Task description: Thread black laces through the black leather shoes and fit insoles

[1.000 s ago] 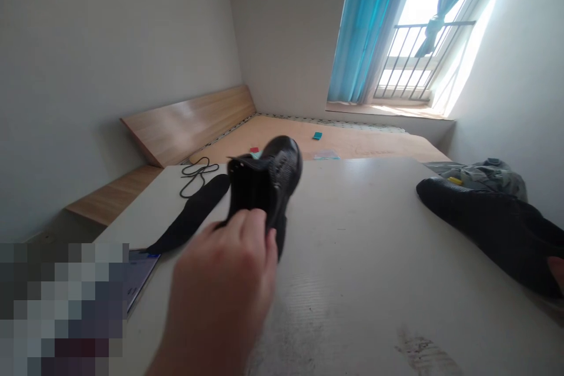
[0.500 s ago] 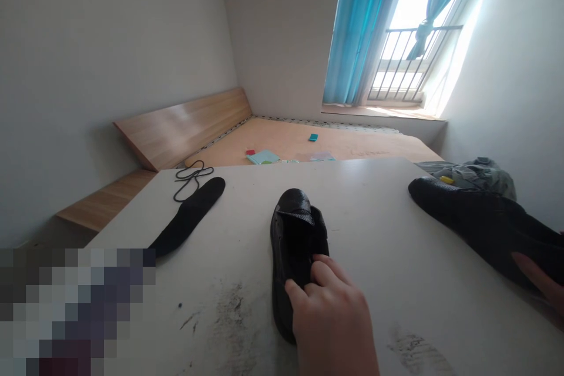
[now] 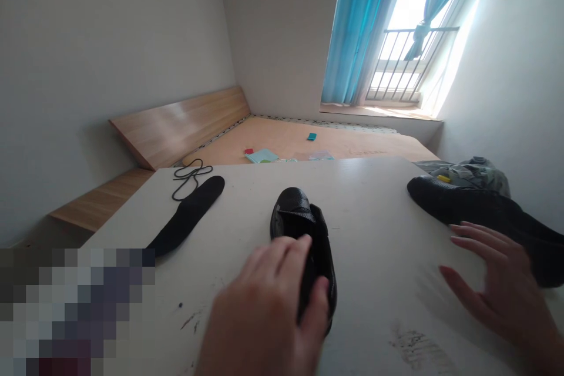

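A black leather lace-up-style shoe (image 3: 294,202) stands mid-table, toe pointing away, its tongue flap folded toward the toe and no lace in it. My left hand (image 3: 268,299) is closed over its left side, fingertips at the opening and thumb inside near the right wall; much of the shoe is hidden beneath. My right hand (image 3: 497,282) hovers over the table at the right, fingers spread and holding nothing. Close behind it lies the second black shoe (image 3: 467,202). A black insole (image 3: 194,211) and a loose dark shoelace (image 3: 192,171) rest at the left.
Dark smudges mark the white table (image 3: 374,200). Beyond its far edge is a bed (image 3: 282,132) bearing small packets, with a wooden headboard (image 3: 189,120) at the left. Crumpled grey-green cloth (image 3: 484,173) lies behind the second shoe. A blurred patch covers the lower left.
My left hand has shifted from the shoe's right side to its left, and the shoe's heel end has swung right. My right hand has come off the second shoe, moving left.
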Demonstrator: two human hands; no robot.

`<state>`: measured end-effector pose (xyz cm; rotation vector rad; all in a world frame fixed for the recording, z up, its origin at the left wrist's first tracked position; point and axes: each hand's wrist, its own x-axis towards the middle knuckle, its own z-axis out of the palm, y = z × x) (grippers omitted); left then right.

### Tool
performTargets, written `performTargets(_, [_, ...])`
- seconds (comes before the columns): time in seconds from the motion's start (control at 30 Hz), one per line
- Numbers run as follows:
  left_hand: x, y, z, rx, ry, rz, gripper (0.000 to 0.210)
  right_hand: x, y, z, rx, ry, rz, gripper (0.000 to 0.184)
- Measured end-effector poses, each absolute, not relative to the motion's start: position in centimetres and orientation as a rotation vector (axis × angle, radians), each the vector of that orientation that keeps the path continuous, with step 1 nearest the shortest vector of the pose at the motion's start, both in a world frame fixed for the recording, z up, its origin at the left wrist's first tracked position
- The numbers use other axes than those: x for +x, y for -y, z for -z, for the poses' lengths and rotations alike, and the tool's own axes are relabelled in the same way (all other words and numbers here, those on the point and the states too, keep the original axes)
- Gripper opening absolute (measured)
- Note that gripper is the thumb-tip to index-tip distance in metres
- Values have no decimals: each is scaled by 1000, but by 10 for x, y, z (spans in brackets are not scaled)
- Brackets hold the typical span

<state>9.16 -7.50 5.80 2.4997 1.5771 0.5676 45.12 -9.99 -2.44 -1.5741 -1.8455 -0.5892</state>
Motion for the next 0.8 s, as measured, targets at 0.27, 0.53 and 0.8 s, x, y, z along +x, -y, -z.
performTargets(0.27, [-21,-40,-57,1938,-2428,122,63,327,50,-31,-1290,2174,5,43])
performTargets(0.53, [-34,-85,-5,1647,-2530,100,101,258,3,-78,-1587,2575,-2,17])
performTargets(0.8, [-27,-88,12,1788,-2377,-86,87,252,-18,-97,-1632,2694,12,16])
